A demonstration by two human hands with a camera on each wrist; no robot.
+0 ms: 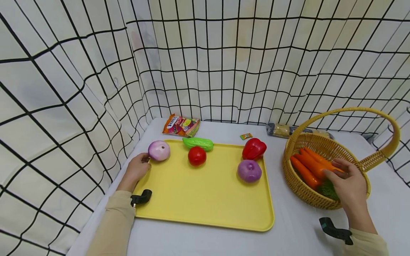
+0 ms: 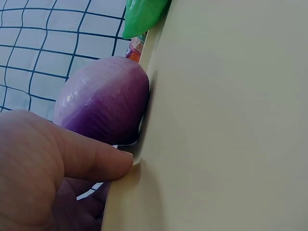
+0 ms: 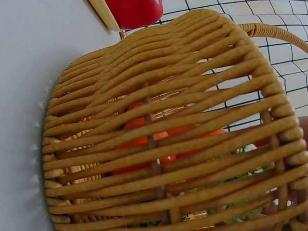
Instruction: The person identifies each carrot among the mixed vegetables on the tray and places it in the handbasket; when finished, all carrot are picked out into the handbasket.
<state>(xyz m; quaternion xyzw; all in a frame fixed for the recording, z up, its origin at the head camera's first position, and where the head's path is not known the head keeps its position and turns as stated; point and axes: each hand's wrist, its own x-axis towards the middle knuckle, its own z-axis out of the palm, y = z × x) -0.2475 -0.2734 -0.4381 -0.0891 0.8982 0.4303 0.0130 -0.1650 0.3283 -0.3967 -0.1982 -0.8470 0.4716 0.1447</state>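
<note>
My left hand [image 1: 137,169] is at the left edge of a yellow tray [image 1: 192,199]. Its thumb [image 2: 103,161] presses on the rim from above, with the other fingers on the outer side, beside a purple onion [image 1: 159,150]. On the tray are a red tomato [image 1: 196,156], a purple round vegetable [image 1: 249,171] and, at its edges, a green vegetable [image 1: 198,143] and a red bell pepper [image 1: 254,149]. Inside a wicker basket [image 1: 291,177], my right hand [image 1: 350,183] holds the near end of an orange carrot [image 1: 315,165] among several; the basket wall hides most fingers in the right wrist view.
A colourful snack bag [image 1: 182,125], a small wrapped candy [image 1: 246,136] and a clear long packet [image 1: 278,130] lie along the back. The basket's tall handle [image 1: 349,109] arches over its opening. Black wire grid [image 1: 224,71] walls border the white table.
</note>
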